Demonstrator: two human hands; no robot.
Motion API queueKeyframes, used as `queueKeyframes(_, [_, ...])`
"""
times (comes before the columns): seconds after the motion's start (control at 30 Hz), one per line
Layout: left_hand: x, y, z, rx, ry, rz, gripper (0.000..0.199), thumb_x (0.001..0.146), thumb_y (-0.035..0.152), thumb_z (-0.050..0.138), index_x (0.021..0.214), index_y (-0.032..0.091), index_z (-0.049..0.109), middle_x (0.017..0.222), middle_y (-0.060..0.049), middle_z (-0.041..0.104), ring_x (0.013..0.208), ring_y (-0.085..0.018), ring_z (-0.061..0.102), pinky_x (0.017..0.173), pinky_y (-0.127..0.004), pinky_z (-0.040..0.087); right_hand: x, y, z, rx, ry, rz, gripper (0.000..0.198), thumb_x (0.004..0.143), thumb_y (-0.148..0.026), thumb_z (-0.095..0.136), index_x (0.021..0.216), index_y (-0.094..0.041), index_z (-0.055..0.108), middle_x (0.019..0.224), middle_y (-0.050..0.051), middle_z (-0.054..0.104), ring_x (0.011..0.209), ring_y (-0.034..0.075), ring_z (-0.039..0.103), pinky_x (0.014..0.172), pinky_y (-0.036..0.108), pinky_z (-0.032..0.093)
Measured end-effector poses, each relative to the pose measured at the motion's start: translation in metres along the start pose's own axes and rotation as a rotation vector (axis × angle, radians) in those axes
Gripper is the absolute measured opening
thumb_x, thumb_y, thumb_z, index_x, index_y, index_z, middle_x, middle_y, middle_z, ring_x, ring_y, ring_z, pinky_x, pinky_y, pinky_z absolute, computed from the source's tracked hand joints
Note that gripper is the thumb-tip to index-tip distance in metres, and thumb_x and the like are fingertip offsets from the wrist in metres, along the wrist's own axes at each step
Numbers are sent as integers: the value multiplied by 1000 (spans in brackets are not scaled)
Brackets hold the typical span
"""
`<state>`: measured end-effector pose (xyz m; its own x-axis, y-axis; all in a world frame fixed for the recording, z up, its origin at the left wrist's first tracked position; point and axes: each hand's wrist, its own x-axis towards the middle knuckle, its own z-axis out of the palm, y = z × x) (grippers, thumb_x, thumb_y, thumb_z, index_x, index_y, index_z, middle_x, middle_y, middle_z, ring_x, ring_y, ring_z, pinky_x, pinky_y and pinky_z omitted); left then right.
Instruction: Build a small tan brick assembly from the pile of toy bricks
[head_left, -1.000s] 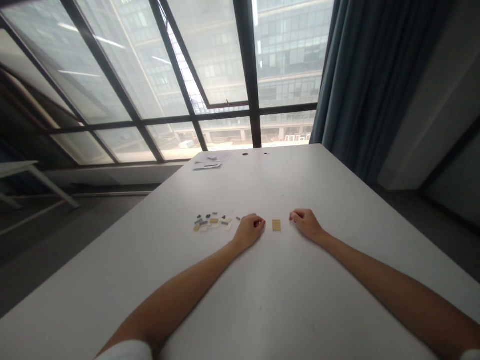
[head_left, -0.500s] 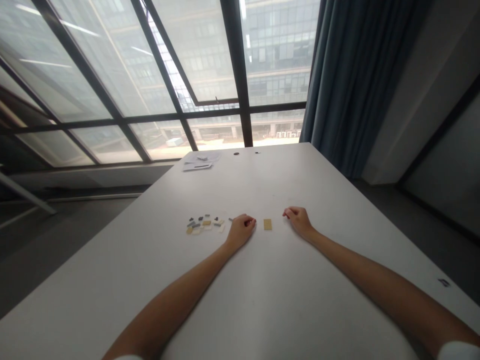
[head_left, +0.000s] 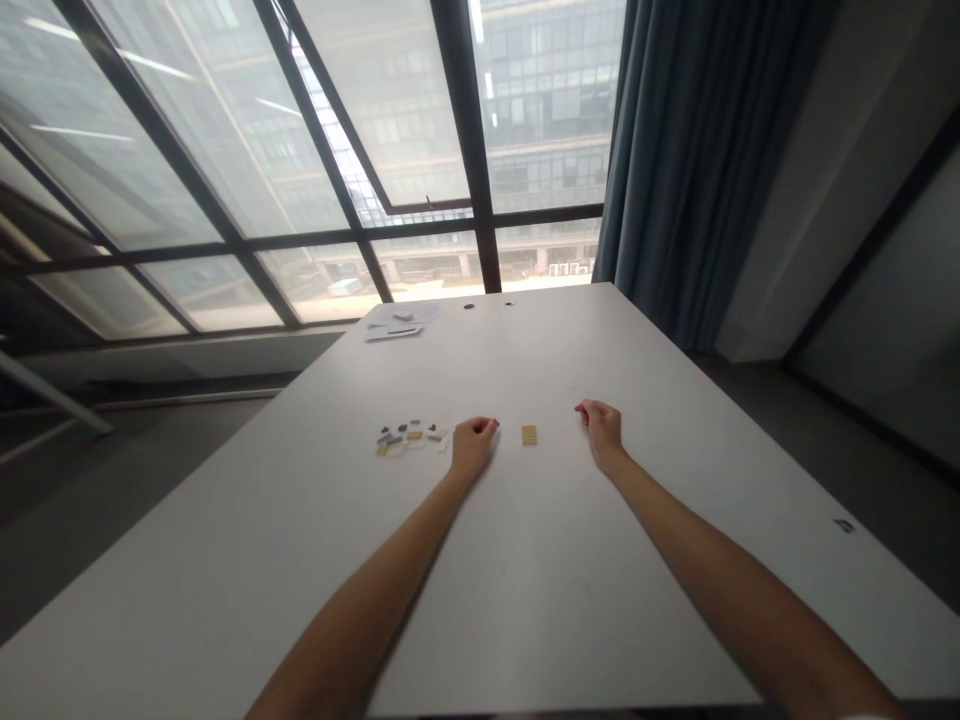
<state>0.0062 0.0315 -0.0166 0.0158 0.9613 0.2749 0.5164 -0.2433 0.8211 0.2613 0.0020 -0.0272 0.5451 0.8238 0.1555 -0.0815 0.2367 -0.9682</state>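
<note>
A small tan studded plate (head_left: 529,435) lies flat on the white table between my two hands, touched by neither. To its left, my left hand (head_left: 473,440) rests on the table with the fingers curled closed, and nothing shows in them. My right hand (head_left: 602,425) lies to the right of the plate, also loosely closed, with no object visible in it. Just left of my left hand is a loose group of small bricks: a tan brick (head_left: 414,436), a grey brick (head_left: 394,440), and several white and black pieces.
White papers (head_left: 395,322) lie at the table's far left corner. A dark round spot (head_left: 469,306) and a small dark item (head_left: 510,304) are near the far edge. Another dark item (head_left: 844,525) sits near the right edge. Windows and a blue curtain (head_left: 675,180) stand beyond.
Both hands have drawn slightly away from the tan plate, left hand leftward and right hand rightward. The camera view has shifted a little. The plate and bricks appear to lie as before.
</note>
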Motion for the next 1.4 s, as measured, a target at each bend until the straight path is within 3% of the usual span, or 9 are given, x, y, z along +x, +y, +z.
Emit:
queueKeyframes(0.17, [-11, 6, -3, 2, -1, 102, 32, 81, 42, 59, 75, 15, 75, 65, -3, 65, 64, -15, 51, 63, -27, 38, -5, -3, -4, 59, 1, 23, 27, 72, -40, 61, 61, -16, 67, 53, -2, 49, 53, 11, 41, 49, 25, 30])
queueKeyframes(0.3, [-20, 9, -7, -18, -24, 144, 30, 86, 41, 58, 74, 16, 72, 65, 0, 59, 63, -13, 48, 62, -26, 37, -12, -7, -9, 232, -50, 108, 19, 72, -33, 66, 62, -17, 68, 56, -1, 51, 57, 11, 43, 53, 25, 35])
queueKeyframes(0.47, [-29, 11, -15, -33, -9, 109, 31, 89, 40, 58, 72, 18, 70, 62, 1, 52, 61, -13, 46, 59, -25, 36, -19, -7, -15, 387, -28, 177, 19, 74, -29, 68, 60, -17, 66, 56, -2, 49, 57, 11, 43, 57, 26, 38])
queueKeyframes(0.6, [-39, 15, -22, -29, -68, 92, 28, 90, 37, 59, 72, 19, 70, 62, 1, 50, 59, -13, 46, 57, -24, 37, -27, -9, -22, 477, 13, 236, 21, 76, -28, 70, 59, -17, 63, 59, -1, 50, 59, 11, 43, 57, 27, 38])
queueKeyframes(0.93, [-51, 18, -30, -10, -64, 34, 24, 89, 34, 60, 74, 20, 72, 62, 1, 49, 58, -13, 47, 56, -25, 37, -42, -24, -26, 426, 41, 229, 26, 81, -29, 64, 59, -19, 54, 61, -2, 45, 60, 12, 41, 58, 29, 38])
queueKeyframes(1.4, [-40, 24, -19, -46, -25, 142, 27, 86, 37, 60, 74, 17, 73, 63, 1, 55, 61, -12, 46, 60, -26, 36, -21, -15, -20, 400, 2, 138, 20, 74, -32, 67, 62, -18, 59, 54, -3, 47, 53, 10, 42, 53, 27, 35])
